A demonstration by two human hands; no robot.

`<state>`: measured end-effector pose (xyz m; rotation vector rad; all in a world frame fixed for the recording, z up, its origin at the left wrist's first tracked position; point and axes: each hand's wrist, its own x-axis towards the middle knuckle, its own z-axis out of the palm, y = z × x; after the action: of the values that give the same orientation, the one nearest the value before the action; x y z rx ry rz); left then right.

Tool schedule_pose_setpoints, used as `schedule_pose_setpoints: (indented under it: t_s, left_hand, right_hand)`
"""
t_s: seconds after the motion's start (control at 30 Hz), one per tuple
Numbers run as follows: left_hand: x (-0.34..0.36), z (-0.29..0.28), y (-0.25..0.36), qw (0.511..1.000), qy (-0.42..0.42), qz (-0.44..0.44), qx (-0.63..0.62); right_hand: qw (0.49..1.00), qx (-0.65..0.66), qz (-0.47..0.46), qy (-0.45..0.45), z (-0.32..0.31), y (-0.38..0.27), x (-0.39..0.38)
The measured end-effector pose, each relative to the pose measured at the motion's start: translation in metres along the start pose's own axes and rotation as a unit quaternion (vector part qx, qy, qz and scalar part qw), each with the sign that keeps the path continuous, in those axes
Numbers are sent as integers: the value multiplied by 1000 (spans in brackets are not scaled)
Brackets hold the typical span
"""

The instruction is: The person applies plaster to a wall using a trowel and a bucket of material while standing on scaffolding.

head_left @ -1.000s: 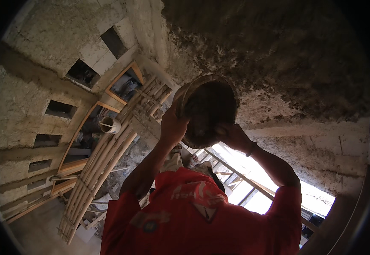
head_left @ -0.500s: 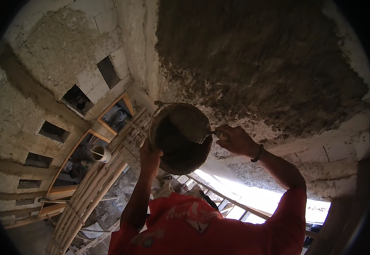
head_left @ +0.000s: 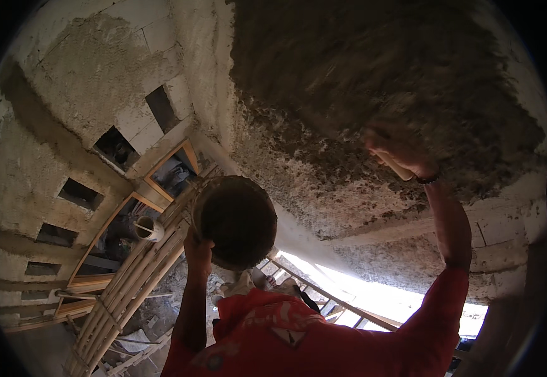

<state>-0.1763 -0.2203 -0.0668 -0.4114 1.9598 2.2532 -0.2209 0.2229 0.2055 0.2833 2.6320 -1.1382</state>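
Observation:
My left hand (head_left: pixel 198 252) grips the rim of a round, mortar-caked bucket (head_left: pixel 271 210), its thumb over the edge. Dark wet mortar (head_left: pixel 232 220) lies inside the bucket. Up and to the right, my right hand (head_left: pixel 406 151) is closed around a trowel, whose pale handle (head_left: pixel 394 165) shows below the fingers. The trowel's blade cannot be made out against the dark wall. This hand is close to the lower part of the wet plaster (head_left: pixel 361 56), which covers the upper wall; rough, patchy mortar (head_left: pixel 324 169) lies beneath it.
Tied bamboo poles (head_left: pixel 138 276) run along the left, with a white bucket (head_left: pixel 150 229) beside them. A block wall (head_left: pixel 85 107) with several rectangular openings stands at left. Wooden frames (head_left: pixel 172 169) border larger openings. A ladder-like rail (head_left: pixel 342 295) crosses below a bright gap.
My right hand has lifted the trowel out of the bucket and swung up and right to the wall. The bucket and my left hand have shifted left and slightly down.

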Motion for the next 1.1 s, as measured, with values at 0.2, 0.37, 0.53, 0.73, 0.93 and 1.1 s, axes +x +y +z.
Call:
schedule_pose_setpoints:
  t_s: [0.2,0.37,0.53,0.73,0.93,1.1]
  left_hand:
    - [-13,-3,-1,998,23,-53,39]
    - [-18,-7,-17,999,16,-32,23]
    - [-23,-3,-14,999,-6,-25,37]
    - [-26,-24,-22,996,-4,-55,66]
    - [-16,-37,-39,998,18,-37,43]
    - [-13,-41,-43,998,25,-21,61]
  right_hand:
    - [933,-119,-48,335,-125,-10,-52]
    - [963,-153,-114,190,-26,-8,-45]
    - [904,-349,-185,164,62,85,28]
    - [901,-409,-28,143,16,56,55]
    - [870,-405,-56,276,-38,-5,-11]
    - [868,-404,-66,281,-92,-35,-39]
